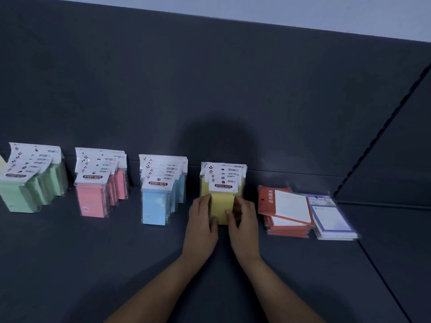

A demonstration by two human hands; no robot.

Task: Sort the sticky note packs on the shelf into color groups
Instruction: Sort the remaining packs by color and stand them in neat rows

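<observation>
Yellow packs point(222, 201) stand in row at shelf point(70, 264) centre, btwn blue packs point(161, 194) & red stack point(285, 213). Left hand point(201, 223) & right hand point(243, 221) curl round front pack's sides, thumbs on its face. Likely squaring up the group — press evenly w/ both hands, keep headers aligned, don't tip the row. Pink packs point(100, 183), green packs point(30, 180) already grouped further left.

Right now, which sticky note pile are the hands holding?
The yellow pile: left hand and right hand hold its sides. The green pile, pink pile and blue pile stand untouched.
</observation>
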